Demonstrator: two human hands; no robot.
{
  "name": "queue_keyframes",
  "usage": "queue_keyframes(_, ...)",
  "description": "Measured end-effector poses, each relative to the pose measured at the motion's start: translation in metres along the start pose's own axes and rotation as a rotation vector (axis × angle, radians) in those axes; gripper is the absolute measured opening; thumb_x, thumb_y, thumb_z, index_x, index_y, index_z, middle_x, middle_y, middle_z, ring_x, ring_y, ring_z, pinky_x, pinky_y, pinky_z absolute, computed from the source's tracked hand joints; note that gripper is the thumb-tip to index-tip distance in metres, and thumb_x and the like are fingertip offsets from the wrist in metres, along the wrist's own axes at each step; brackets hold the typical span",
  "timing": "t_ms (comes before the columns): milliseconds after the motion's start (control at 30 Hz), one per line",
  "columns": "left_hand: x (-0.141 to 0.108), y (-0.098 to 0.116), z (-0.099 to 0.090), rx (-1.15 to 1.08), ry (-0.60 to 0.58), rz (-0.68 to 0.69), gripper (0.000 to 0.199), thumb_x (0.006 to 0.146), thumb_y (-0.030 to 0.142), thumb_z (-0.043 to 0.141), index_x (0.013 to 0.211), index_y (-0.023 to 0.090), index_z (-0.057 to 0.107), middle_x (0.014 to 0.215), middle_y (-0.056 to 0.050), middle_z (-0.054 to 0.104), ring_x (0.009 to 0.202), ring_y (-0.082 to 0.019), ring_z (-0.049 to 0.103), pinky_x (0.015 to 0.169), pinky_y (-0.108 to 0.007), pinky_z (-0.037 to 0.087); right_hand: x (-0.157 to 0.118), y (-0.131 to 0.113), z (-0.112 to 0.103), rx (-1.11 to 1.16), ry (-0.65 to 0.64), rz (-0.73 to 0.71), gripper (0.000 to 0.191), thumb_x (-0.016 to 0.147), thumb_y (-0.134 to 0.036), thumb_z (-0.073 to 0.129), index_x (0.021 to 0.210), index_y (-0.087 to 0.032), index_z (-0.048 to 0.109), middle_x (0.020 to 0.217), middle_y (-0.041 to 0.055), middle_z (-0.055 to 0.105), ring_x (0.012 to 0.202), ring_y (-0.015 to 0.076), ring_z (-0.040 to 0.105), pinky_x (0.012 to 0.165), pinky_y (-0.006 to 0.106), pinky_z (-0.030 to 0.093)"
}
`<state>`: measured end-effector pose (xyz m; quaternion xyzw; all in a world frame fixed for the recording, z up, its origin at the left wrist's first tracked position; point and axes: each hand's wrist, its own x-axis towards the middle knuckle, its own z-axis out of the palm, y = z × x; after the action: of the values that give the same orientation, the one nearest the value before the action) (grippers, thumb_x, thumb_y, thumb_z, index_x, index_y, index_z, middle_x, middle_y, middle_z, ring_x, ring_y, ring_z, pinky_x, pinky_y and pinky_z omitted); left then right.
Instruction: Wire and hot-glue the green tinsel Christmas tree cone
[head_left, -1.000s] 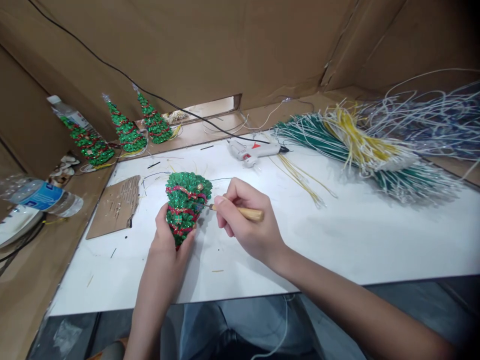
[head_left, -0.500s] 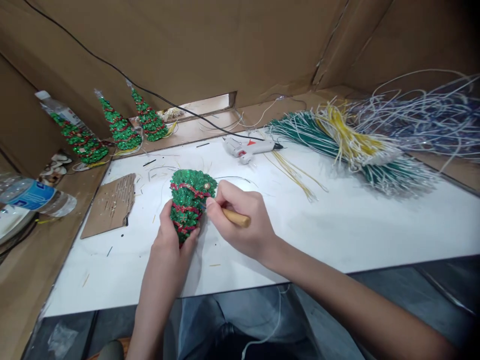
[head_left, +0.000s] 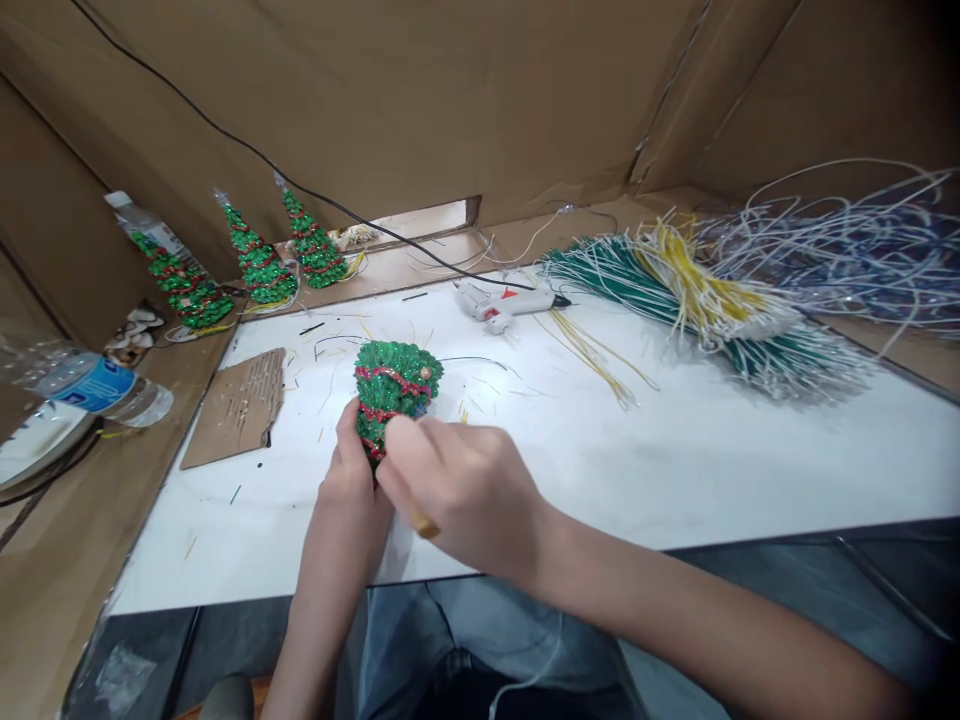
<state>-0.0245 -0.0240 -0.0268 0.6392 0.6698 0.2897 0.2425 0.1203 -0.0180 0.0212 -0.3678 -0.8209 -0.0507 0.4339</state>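
Left hand (head_left: 346, 505): fingers (head_left: 348, 430) wrapped around miniature Christmas tree (head_left: 391, 372). Right hand (head_left: 476, 495): fingers curled around wooden tool handle (head_left: 425, 525).

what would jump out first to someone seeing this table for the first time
Probably the glittery green tree in the left hand, near the middle, with the right hand closed around a wooden handle before it. Three similar trees stand at the back left. At the right lies a big bundle of green and yellow wires.
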Motion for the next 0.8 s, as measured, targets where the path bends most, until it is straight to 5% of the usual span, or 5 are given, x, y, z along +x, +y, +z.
queue_keyframes(100,0.005,-0.008,0.005,-0.026,0.082,-0.095,0.075,0.074,0.023,0.062,0.142,0.018,0.031,0.109,-0.015,0.069,0.085,-0.028,0.069,0.071,-0.036,0.053,-0.008,-0.003,0.008,-0.121,0.049,-0.080,0.023,0.085,-0.015,0.044,0.063,-0.021,0.047,0.051,0.0005,0.046,0.045,0.0117,0.034,0.042,0.028,0.021)
queue_keyframes(233,-0.003,0.004,-0.002,0.026,0.010,-0.036,0.073,0.082,0.026,0.054,0.146,0.019,0.021,0.113,-0.017,0.066,0.098,-0.032,0.067,0.075,-0.040,0.053,-0.019,0.006,0.012,-0.032,0.089,-0.105,0.023,0.082,-0.010,0.044,0.062,-0.021,0.042,0.052,-0.0022,0.042,0.046,0.0104,0.033,0.044,0.026,0.027)
queue_keyframes(567,-0.004,0.008,-0.004,0.074,0.042,-0.034,0.071,0.083,0.032,0.058,0.143,0.017,0.022,0.113,-0.020,0.066,0.096,-0.033,0.069,0.075,-0.041,0.053,0.011,0.034,-0.004,0.665,-0.086,0.486,0.024,0.084,-0.020,0.049,0.062,-0.020,0.039,0.054,-0.0064,0.042,0.051,0.0069,0.039,0.051,0.021,0.030)
queue_keyframes(800,-0.009,0.021,-0.009,0.070,0.029,-0.084,0.069,0.085,0.032,0.056,0.143,0.015,0.023,0.109,-0.020,0.068,0.095,-0.033,0.069,0.075,-0.042,0.053,0.022,0.031,-0.021,0.634,0.019,0.449,0.027,0.075,-0.014,0.050,0.056,-0.020,0.032,0.050,-0.0075,0.034,0.049,0.0068,0.030,0.048,0.023,0.024)
